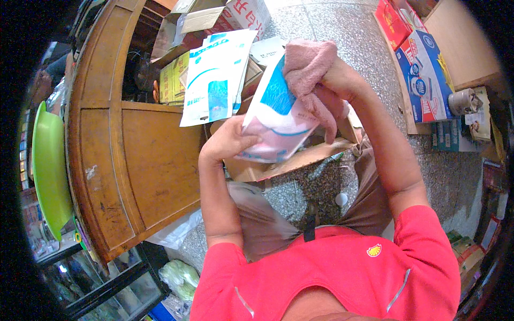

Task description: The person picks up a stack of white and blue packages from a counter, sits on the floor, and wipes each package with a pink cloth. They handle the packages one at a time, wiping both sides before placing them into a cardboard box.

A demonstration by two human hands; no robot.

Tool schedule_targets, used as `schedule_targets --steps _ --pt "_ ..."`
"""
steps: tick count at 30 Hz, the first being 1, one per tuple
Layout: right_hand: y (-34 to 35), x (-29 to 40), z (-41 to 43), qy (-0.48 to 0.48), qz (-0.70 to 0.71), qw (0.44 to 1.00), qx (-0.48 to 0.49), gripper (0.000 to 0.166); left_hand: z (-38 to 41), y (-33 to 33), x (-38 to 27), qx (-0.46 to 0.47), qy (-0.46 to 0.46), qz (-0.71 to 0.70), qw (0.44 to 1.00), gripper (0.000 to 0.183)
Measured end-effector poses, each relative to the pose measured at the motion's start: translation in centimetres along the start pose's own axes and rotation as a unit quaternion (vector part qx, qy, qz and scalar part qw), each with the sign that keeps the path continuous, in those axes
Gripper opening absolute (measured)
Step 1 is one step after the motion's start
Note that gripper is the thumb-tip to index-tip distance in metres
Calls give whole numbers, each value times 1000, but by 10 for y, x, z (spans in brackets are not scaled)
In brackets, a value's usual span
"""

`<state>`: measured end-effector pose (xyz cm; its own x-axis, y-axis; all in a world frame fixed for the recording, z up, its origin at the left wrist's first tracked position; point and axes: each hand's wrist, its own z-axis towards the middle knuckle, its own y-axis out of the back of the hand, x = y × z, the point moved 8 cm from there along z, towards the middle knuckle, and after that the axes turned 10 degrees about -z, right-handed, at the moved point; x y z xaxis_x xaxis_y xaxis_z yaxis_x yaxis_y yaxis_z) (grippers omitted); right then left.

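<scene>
My left hand [229, 138] grips the lower left edge of a flat white and blue plastic packet [277, 100], thumb on top. The packet is tilted and slightly blurred. In my right hand [341, 80] is a bunched pink cloth [307, 66], pressed against the packet's upper right side. Part of the cloth hangs down past the packet's edge, and the fingers are partly hidden behind it. Below both hands, between my knees, stands an open cardboard box [245, 170]. A stack of similar white and blue packets [215, 76] lies just beyond my left hand.
At left stands a wooden cabinet [160, 140], with a green plastic basin [50, 172] beyond it. Another open carton [237, 18] is at the top, near a yellow box [174, 78]. Printed boxes [425, 76] and a metal can [461, 102] stand at right on the speckled floor [341, 24].
</scene>
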<state>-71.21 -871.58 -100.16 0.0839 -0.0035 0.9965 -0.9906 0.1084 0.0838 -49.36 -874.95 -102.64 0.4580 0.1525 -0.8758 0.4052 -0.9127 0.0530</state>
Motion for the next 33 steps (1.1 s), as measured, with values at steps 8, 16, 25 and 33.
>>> schedule_targets --steps 8,16,25,33 --pt "57 25 -7 101 134 981 -99 12 -24 42 -44 -159 -260 -125 944 77" --pt "47 -15 6 65 458 874 -146 10 -16 16 -53 -27 -359 -454 815 122" --pt "-13 -22 6 38 430 884 -178 20 27 -23 -46 -159 -369 -421 813 74" --pt "6 -22 7 46 335 919 -201 20 11 5 -46 -287 -387 -412 773 58"
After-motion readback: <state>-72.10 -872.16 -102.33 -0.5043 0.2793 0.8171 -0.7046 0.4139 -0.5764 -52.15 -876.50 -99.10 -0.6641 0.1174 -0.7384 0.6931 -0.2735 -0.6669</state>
